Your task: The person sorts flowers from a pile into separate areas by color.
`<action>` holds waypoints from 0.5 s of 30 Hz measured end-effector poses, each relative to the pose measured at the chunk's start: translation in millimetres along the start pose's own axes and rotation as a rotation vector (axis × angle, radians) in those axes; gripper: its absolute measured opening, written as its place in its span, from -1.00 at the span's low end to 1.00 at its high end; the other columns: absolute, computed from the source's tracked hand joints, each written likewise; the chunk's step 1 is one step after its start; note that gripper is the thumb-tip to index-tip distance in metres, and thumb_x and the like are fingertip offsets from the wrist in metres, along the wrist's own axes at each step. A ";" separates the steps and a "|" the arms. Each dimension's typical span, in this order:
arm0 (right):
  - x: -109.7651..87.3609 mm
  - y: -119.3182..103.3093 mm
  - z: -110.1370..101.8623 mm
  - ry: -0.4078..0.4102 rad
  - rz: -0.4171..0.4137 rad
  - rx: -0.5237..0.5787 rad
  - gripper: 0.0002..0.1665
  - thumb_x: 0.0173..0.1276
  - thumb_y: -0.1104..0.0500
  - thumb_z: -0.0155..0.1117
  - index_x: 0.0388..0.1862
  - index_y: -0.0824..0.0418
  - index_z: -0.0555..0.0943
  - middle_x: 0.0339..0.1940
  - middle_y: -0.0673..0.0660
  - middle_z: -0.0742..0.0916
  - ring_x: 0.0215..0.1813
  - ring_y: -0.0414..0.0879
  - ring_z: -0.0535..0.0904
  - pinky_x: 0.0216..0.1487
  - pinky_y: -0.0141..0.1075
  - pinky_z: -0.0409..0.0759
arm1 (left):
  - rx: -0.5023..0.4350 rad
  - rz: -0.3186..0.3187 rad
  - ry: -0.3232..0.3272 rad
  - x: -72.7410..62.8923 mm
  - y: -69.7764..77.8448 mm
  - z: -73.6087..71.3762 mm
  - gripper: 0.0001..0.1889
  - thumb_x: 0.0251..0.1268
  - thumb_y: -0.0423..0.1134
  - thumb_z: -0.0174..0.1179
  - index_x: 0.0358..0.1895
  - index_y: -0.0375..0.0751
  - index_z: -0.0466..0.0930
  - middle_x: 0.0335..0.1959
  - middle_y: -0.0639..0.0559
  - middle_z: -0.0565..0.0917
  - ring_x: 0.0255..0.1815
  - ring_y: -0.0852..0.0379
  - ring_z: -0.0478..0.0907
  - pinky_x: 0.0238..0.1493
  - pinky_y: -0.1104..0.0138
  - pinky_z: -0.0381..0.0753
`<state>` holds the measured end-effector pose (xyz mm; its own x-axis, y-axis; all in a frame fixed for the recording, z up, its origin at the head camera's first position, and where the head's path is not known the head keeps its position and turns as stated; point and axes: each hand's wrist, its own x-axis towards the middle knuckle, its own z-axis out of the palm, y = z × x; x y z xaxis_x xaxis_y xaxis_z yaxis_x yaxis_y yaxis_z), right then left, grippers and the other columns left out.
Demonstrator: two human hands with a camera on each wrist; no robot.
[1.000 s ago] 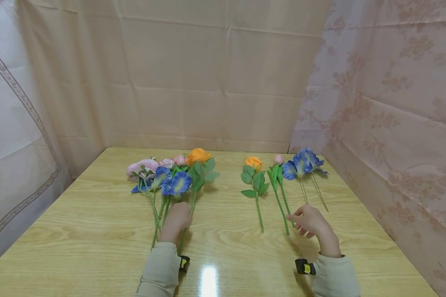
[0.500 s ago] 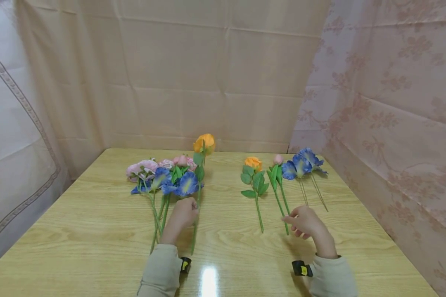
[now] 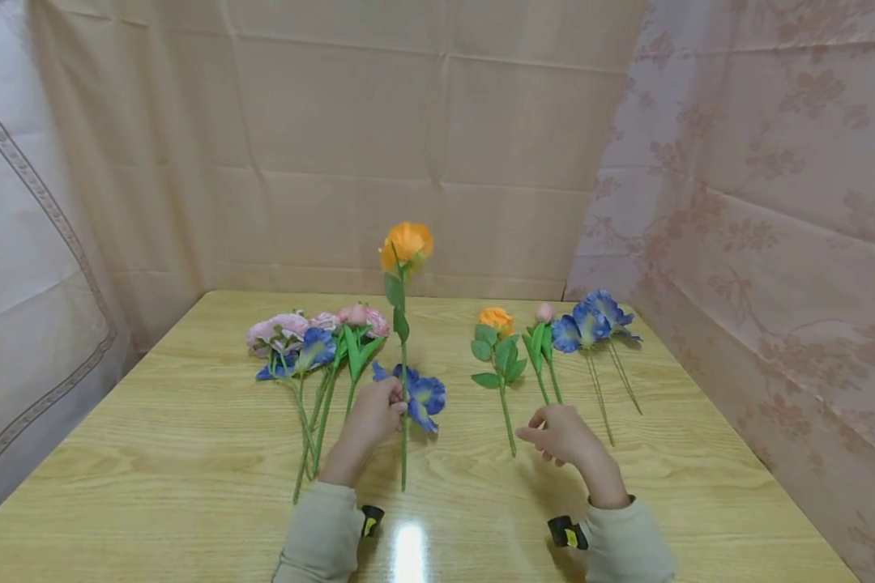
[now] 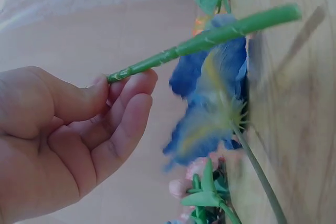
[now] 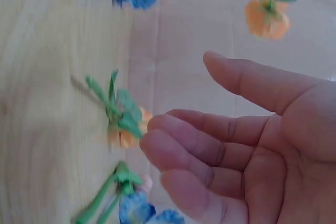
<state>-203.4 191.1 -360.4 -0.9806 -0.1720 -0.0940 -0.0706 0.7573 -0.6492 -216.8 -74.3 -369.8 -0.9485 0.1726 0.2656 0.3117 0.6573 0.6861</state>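
Observation:
My left hand (image 3: 370, 411) pinches the green stem (image 4: 210, 38) of an orange rose (image 3: 410, 241), raised upright off the table. Thumb and fingertips meet on that stem in the left wrist view. Just behind it a blue iris-like flower (image 3: 426, 397) lies on the table. My right hand (image 3: 570, 444) hovers with fingers relaxed and nothing in its grasp; the right wrist view shows its fingers (image 5: 184, 145) and thumb apart. Closest to it are a second orange rose (image 3: 496, 320) with leafy stem and pink tulips (image 3: 544, 312), whose lower stems the hand hides.
Pink blooms (image 3: 280, 330), a blue flower (image 3: 317, 348) and pink tulips (image 3: 353, 316) lie bunched at the left of the wooden table (image 3: 189, 453). Several blue flowers (image 3: 591, 322) with thin stems lie at the far right. Beige cloth (image 3: 408, 121) hangs behind.
My left hand has lifted the orange rose out of the left bunch and moved right; a blue flower has shifted right too. My right hand has moved left, towards the other rose.

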 end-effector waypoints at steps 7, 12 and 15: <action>0.4 -16.1 15.0 -0.053 -0.196 0.025 -0.71 0.23 0.16 0.20 -0.26 0.41 0.55 -0.67 0.14 0.56 -0.62 0.01 0.50 -0.64 -0.29 0.46 | -0.073 0.023 0.017 -1.6 10.7 1.3 -0.86 0.07 -0.59 0.11 -0.47 -0.35 0.38 -0.51 -0.13 0.53 -0.64 0.14 0.50 -0.62 0.45 0.48; -0.2 -29.4 24.5 -0.089 -0.350 0.083 -0.64 0.25 0.16 0.19 -0.20 0.49 0.53 -0.59 0.14 0.59 -0.57 0.04 0.52 -0.60 -0.36 0.47 | -0.102 0.085 0.008 -3.1 19.9 3.2 -0.86 0.04 -0.61 0.11 -0.49 -0.36 0.39 -0.55 -0.11 0.53 -0.63 0.14 0.51 -0.61 0.47 0.49; 0.7 -35.1 32.4 -0.092 -0.398 0.120 -0.64 0.23 0.19 0.21 -0.19 0.52 0.51 -0.55 0.13 0.62 -0.55 0.01 0.54 -0.58 -0.37 0.48 | -0.099 0.121 -0.009 -4.5 25.3 4.0 -0.86 0.05 -0.60 0.12 -0.49 -0.35 0.40 -0.56 -0.10 0.54 -0.63 0.14 0.51 -0.60 0.46 0.48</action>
<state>-195.6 144.0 -362.2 -0.8603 -0.4958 0.1190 -0.4137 0.5423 -0.7312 -204.9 -55.5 -356.4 -0.9040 0.2530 0.3446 0.4274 0.5560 0.7129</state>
